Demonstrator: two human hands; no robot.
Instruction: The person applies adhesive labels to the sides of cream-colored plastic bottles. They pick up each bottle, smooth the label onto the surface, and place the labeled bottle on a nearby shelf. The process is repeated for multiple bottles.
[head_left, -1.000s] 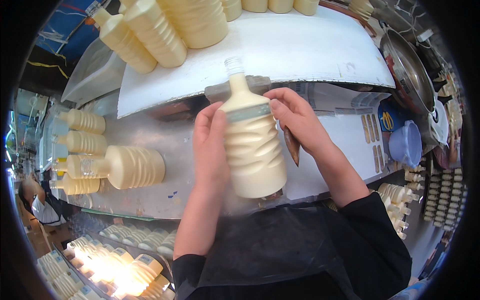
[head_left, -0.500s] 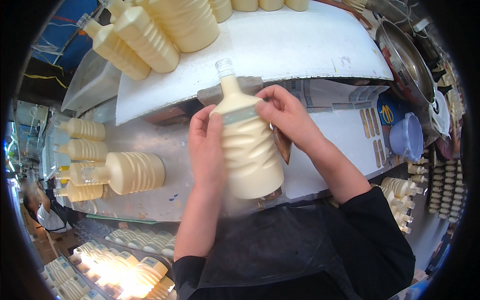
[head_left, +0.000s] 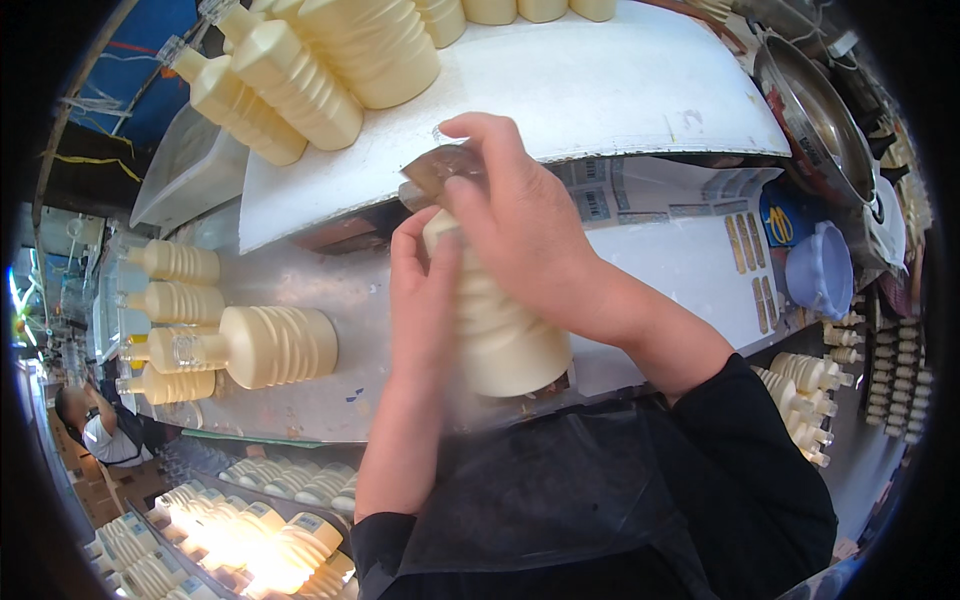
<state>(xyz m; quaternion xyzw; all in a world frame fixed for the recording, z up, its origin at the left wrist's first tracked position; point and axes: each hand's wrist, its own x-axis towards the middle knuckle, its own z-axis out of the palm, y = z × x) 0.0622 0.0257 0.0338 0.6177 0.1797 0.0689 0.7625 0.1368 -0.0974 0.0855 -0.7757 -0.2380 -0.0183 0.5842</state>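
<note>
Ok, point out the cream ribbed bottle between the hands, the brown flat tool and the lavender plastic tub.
Cream ribbed bottle (head_left: pixel 502 340): head view, on its lower body.
Brown flat tool (head_left: pixel 440 170): head view, on its broad face.
Lavender plastic tub (head_left: pixel 810 272): head view, on its side wall.

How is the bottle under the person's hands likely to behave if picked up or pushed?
The bottle is probably stiff: its base shows a clean, rounded outline with no sag. That roundness suggests it could roll if pushed while on its side. The ridges may help grip, though the smoother band near the base might be slippery.
</note>
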